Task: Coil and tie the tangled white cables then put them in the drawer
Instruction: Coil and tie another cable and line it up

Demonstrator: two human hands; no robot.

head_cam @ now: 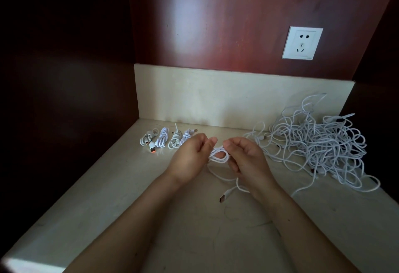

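Left hand [190, 156] and right hand [244, 158] pinch a cable coil [219, 158] mid-counter [103, 199], between bundles [164, 141] and tangle [319, 143].

Matt stone counter [108, 197], glossy wood wall [216, 24]

The tangled cable pile [319, 147] is white, as are the four tied bundles [164, 139] and the half-coiled cable [220, 156]. One bundle's USB plug [152, 149] is tipped orange. The countertop [103, 197] and backsplash [216, 97] are cream with faint mottling. The wall panel [216, 13] is reddish-brown and the socket plate [302, 42] is white.
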